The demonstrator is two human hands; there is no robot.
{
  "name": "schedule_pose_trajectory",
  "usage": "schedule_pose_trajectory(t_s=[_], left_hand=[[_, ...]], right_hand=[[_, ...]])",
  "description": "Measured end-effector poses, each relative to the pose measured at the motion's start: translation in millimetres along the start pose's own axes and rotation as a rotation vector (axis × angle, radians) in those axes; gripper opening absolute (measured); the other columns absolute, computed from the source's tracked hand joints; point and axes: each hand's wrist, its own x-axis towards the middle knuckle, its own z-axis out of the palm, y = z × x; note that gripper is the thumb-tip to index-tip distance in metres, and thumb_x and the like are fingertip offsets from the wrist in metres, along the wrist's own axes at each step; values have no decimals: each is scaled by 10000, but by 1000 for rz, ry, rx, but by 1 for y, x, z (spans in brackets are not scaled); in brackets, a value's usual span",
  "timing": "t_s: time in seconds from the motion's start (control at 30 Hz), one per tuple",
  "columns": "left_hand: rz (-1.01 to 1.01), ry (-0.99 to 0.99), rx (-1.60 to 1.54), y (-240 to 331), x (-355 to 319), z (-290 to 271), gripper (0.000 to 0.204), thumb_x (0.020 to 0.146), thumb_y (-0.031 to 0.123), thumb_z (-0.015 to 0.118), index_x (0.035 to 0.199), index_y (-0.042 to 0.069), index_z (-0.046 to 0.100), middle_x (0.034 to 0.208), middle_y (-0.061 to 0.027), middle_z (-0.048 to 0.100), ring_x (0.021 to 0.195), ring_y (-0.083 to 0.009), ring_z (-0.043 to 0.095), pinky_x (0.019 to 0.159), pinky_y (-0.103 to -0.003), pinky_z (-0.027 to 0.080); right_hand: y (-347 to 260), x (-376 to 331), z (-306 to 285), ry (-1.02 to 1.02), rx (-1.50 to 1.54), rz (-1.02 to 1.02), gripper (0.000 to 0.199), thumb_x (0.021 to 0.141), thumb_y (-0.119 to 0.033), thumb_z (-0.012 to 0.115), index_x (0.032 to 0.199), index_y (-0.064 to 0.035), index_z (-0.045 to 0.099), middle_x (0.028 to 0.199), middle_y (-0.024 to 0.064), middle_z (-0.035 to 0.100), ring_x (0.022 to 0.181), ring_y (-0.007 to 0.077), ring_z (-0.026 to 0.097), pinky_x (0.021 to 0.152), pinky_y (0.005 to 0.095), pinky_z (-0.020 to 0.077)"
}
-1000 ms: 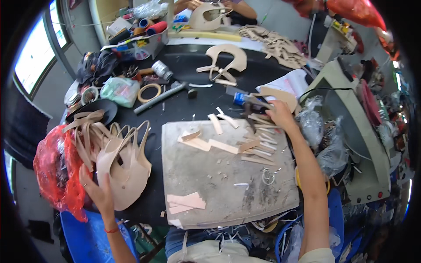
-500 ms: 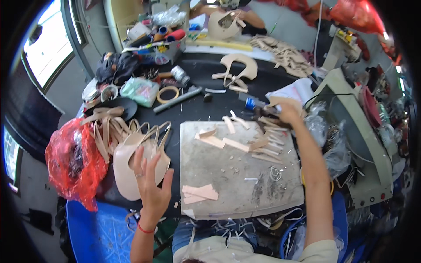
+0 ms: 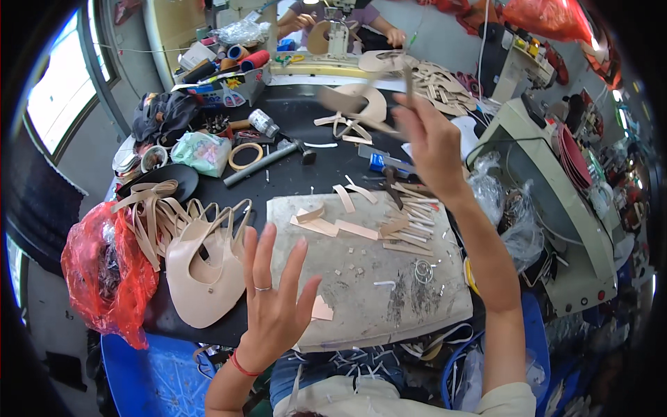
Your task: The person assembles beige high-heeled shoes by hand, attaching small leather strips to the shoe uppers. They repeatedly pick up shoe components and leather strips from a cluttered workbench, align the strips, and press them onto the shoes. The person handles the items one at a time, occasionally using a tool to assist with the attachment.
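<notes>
A beige strapped piece [image 3: 342, 102] is held up over the far part of the black table [image 3: 306, 179], clamped between thumb and fingers of the right hand [image 3: 439, 149]; it is blurred, so the exact pinch point can't be told. Nothing is held by the left hand [image 3: 276, 316] — fingers spread apart, palm raised over the near left part of the grey mat [image 3: 354, 313]. For the lift to be done well, a firm but light pinch should be used so that the material isn't creased, and the loose straps should be let hang free, untwisted. Enough height should be given over the beige strips [image 3: 357, 230] on the mat's far half and over the hammer [image 3: 307, 154], where a strap could be snagged. The cut-out piece [image 3: 376, 104] lying at the far side should be left undisturbed. The pink scraps [image 3: 322, 310] beside the left hand are best not knocked — same for the stacked beige pieces [image 3: 201, 302] at left, near the red bag [image 3: 104, 278].
</notes>
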Motion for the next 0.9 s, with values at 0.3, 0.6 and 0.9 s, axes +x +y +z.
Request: schedule_pose_trajectory(t_s=[0.3,0.6,0.9], left_hand=[[-300,-195,217,-43,-19,-41,744,764,289,720,1403,134,371,1458,-161,316,1393,-333,214,1060,-648,122],[-314,-165,617,-87,-70,-27,658,779,183,706,1368,73,433,1096,-110,466,1121,-280,462,1106,-558,133],[-462,-295,485,-68,-120,-28,597,808,159,687,1351,71,455,1373,-187,369,1274,-381,364,1097,-533,175]], right_hand=[[-123,-60,72,-455,896,465,285,883,-183,601,1067,34,587,889,137,673,861,198,661,764,294,523],[31,-152,-41,-380,101,725,184,877,-166,584,939,-13,665,825,131,657,760,254,635,704,348,487],[73,-183,-2,-435,-469,185,160,810,-113,585,945,-45,639,902,111,596,894,306,552,790,422,440]])
